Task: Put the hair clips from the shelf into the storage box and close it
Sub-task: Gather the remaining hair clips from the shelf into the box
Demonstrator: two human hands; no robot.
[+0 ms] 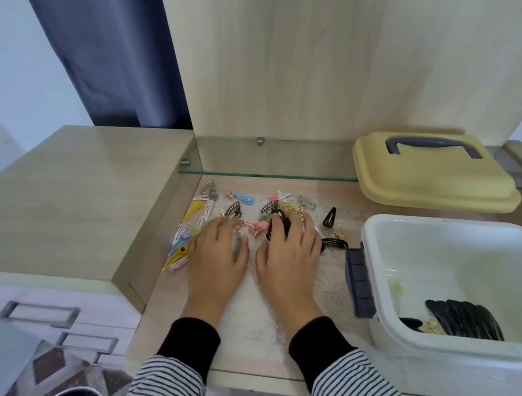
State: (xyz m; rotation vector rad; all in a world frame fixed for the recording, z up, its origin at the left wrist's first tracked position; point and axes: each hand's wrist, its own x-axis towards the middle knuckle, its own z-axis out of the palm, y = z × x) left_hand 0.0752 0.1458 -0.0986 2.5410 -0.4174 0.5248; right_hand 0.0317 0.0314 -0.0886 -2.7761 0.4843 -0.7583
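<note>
1. Clearly the storage box (455, 260) is the anchor on my feed. It stands open with a few black clips (462, 316) lying in its near corner, so I judge the task barely begun.
2. The yellow lid (430, 185) rests just behind the box, off it, handle up. Closing comes last.
3. Both hands lie palm-down left of the box, wrists low, forearms side by side. The right hand (288, 250), the one nearer the box, has its fingers curled over a black claw clip (277, 222) and looks to be grasping it. The left hand (217, 255), further left, has bent fingertips among small clips; I cannot tell whether it pinches one or only touches.
4. The hair clips (222, 208) are scattered on the shelf (172, 318) left of the box. Most lie apart from it, though a black comb clip (334, 242) sits just beside its blue latch (358, 278).
5. To do this step well, I would gather several clips at once and lift them clear of the box's rim before letting go. I would also mind the gold wire clips (290, 209), which look likely to tangle.
</note>
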